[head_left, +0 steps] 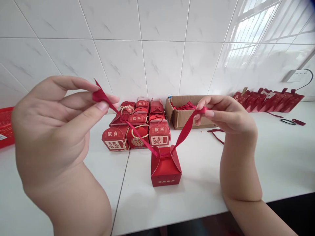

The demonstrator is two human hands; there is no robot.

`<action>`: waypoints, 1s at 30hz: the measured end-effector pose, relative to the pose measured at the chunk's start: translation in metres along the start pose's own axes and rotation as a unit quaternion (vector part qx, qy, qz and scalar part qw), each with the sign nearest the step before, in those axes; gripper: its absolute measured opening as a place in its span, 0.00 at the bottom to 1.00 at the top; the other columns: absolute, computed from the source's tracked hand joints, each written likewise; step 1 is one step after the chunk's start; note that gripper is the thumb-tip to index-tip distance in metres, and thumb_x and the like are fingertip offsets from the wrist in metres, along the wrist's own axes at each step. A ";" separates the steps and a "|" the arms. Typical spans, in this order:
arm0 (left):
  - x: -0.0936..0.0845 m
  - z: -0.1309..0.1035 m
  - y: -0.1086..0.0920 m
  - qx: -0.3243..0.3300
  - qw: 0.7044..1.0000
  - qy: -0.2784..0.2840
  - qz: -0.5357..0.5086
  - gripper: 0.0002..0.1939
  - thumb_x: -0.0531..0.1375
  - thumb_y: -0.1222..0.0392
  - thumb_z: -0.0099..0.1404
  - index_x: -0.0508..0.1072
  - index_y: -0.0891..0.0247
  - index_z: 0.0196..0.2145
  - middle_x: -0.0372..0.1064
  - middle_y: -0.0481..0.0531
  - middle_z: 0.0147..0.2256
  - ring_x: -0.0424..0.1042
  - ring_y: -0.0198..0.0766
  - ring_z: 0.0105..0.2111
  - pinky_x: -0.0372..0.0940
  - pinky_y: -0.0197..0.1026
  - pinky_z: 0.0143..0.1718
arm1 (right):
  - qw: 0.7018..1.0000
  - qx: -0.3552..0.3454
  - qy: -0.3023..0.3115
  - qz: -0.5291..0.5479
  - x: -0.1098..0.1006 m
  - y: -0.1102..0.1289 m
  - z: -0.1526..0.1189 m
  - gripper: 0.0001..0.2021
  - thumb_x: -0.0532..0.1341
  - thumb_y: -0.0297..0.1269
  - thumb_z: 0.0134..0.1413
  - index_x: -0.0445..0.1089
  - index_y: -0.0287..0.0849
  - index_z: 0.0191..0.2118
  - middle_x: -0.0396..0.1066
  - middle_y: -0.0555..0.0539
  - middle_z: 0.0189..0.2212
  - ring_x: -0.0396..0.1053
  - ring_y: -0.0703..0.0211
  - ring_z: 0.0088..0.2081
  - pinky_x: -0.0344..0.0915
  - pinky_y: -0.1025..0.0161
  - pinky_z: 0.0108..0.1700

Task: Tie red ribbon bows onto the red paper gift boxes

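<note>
A small red gift box [166, 170] stands upright on the white table, its top flaps folded inward. Through holes in the flaps runs a dark red ribbon [185, 131], and both of its ends rise apart in a wide V. My left hand [59, 114] pinches one end between thumb and fingers, up and to the left of the box. On the other side, my right hand [219, 111] pinches the opposite end, above and right of the box. Both stretches of ribbon look fairly taut. Neither hand touches the box itself.
Several finished red boxes [159, 131] with cord or ribbon sit in rows behind. Beside them is an open cardboard carton [194, 122] of red ribbons. Red bags [268, 100] lean by the tiled wall at right; a black loop [287, 122] lies nearby. A red basket [7, 127] is at left.
</note>
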State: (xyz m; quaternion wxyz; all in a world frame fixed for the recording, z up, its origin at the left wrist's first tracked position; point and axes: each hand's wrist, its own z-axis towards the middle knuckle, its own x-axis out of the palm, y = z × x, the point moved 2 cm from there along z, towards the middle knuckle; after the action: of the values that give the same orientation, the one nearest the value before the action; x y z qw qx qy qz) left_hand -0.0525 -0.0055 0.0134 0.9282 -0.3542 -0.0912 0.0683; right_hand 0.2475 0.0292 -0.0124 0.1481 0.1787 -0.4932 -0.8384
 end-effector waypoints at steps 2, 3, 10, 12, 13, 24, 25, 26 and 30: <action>0.005 -0.001 -0.004 0.035 0.999 0.009 0.035 0.14 0.67 0.69 0.50 0.73 0.52 0.32 0.75 0.47 0.29 0.76 0.47 0.37 0.74 0.52 0.45 | 1.000 0.005 -0.012 -0.001 -0.003 -0.002 -0.001 0.15 0.69 0.47 0.43 0.72 0.44 0.36 0.74 0.48 0.29 0.74 0.56 0.33 0.72 0.54 0.39; 0.007 -0.002 -0.006 0.054 0.997 0.015 0.043 0.14 0.67 0.69 0.49 0.73 0.55 0.33 0.75 0.47 0.28 0.76 0.46 0.35 0.75 0.52 0.43 | 1.000 0.009 -0.012 -0.001 -0.005 -0.003 -0.001 0.18 0.70 0.48 0.40 0.72 0.45 0.37 0.75 0.48 0.30 0.74 0.55 0.34 0.72 0.53 0.40; 0.016 -0.004 -0.009 0.038 0.997 0.055 0.044 0.13 0.68 0.67 0.52 0.73 0.57 0.36 0.77 0.47 0.29 0.77 0.45 0.32 0.76 0.50 0.34 | 0.997 0.000 0.073 0.018 -0.006 -0.016 0.001 0.27 0.72 0.38 0.33 0.71 0.50 0.46 0.76 0.48 0.42 0.74 0.52 0.44 0.69 0.50 0.47; 0.016 -0.004 -0.007 0.039 0.998 0.048 0.027 0.14 0.68 0.67 0.52 0.73 0.60 0.36 0.77 0.49 0.28 0.77 0.43 0.31 0.76 0.47 0.33 | 0.998 -0.027 0.051 0.025 0.001 -0.014 0.003 0.19 0.69 0.39 0.42 0.72 0.49 0.44 0.77 0.48 0.39 0.74 0.53 0.42 0.70 0.51 0.46; 0.016 -0.003 -0.006 0.035 0.998 0.044 0.016 0.14 0.68 0.67 0.52 0.73 0.61 0.36 0.77 0.49 0.28 0.77 0.42 0.30 0.76 0.45 0.33 | 0.998 -0.043 0.030 0.027 0.005 -0.012 0.004 0.14 0.67 0.40 0.46 0.73 0.48 0.42 0.77 0.49 0.36 0.75 0.54 0.40 0.71 0.53 0.44; 0.040 0.003 -0.006 -0.019 0.997 0.040 -0.066 0.18 0.68 0.67 0.51 0.70 0.59 0.40 0.76 0.50 0.29 0.76 0.39 0.29 0.73 0.38 0.28 | 0.983 -0.087 -0.160 -0.010 0.045 0.002 0.022 0.11 0.64 0.44 0.53 0.76 0.43 0.28 0.75 0.49 0.27 0.72 0.60 0.31 0.71 0.61 0.36; 0.044 0.003 -0.006 -0.017 0.997 0.038 -0.066 0.18 0.68 0.67 0.52 0.70 0.59 0.40 0.75 0.49 0.29 0.76 0.39 0.29 0.73 0.38 0.28 | 0.982 -0.090 -0.165 -0.003 0.048 0.003 0.023 0.09 0.64 0.43 0.52 0.76 0.43 0.29 0.76 0.49 0.28 0.73 0.60 0.32 0.71 0.61 0.36; 0.049 0.002 -0.007 -0.014 0.997 0.033 -0.064 0.18 0.68 0.66 0.52 0.70 0.58 0.40 0.75 0.49 0.29 0.76 0.39 0.29 0.73 0.38 0.28 | 0.979 -0.097 -0.176 0.004 0.050 0.004 0.024 0.08 0.65 0.42 0.51 0.76 0.44 0.30 0.76 0.49 0.29 0.73 0.59 0.32 0.72 0.61 0.36; 0.067 -0.008 -0.008 0.032 0.998 -0.039 -0.044 0.21 0.68 0.65 0.52 0.68 0.56 0.43 0.74 0.48 0.31 0.75 0.36 0.29 0.73 0.39 0.33 | 0.959 -0.140 -0.244 0.021 0.059 0.009 0.023 0.04 0.67 0.36 0.49 0.77 0.46 0.33 0.77 0.50 0.30 0.75 0.60 0.32 0.73 0.62 0.35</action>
State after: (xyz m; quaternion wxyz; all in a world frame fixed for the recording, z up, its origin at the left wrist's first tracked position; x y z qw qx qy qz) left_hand 0.0152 -0.0040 0.0206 0.9367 -0.3174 -0.1410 0.0441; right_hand 0.1858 0.0174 -0.0031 0.0639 -0.0642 -0.3955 -0.9140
